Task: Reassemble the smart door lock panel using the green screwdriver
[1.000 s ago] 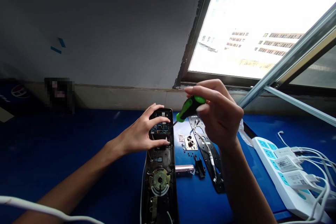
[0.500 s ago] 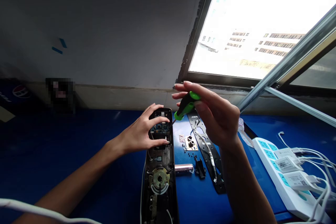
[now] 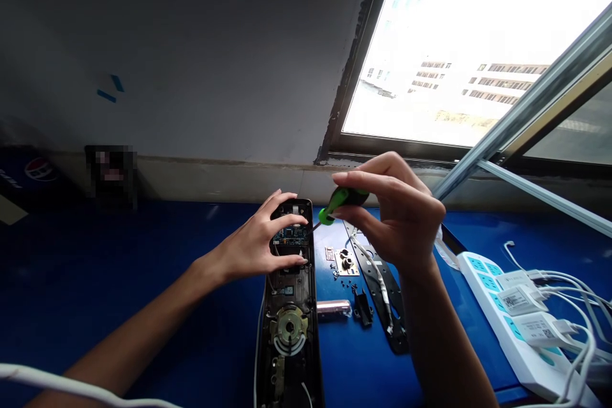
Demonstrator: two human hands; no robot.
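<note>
A long black device housing point(image 3: 291, 287) lies lengthwise before me, its inside exposed. Near its far end sits a blue circuit board point(image 3: 289, 233), and lower down a round brass-coloured mechanism point(image 3: 291, 326). My left hand point(image 3: 261, 239) grips the housing from the left side, fingers spread across its far end and thumb near the right edge, partly covering the board. In my right hand point(image 3: 389, 210) is a screwdriver point(image 3: 338, 201) with a green and black handle, pinched between thumb and fingers. Its shaft slants down left to the housing's right edge beside the board; the tip is hard to make out.
Right of the housing lie a small metal plate part point(image 3: 347, 262), loose screws point(image 3: 345, 284), a pink cylinder point(image 3: 335, 309), a black bracket point(image 3: 363, 307) and a long black plate point(image 3: 377, 287) with a cable. A white power strip point(image 3: 502, 325) with chargers stands farther right.
My right hand has changed its hold on the screwdriver: its extended fingers have curled in and the handle has tipped lower toward the right. My left hand stays on the housing.
</note>
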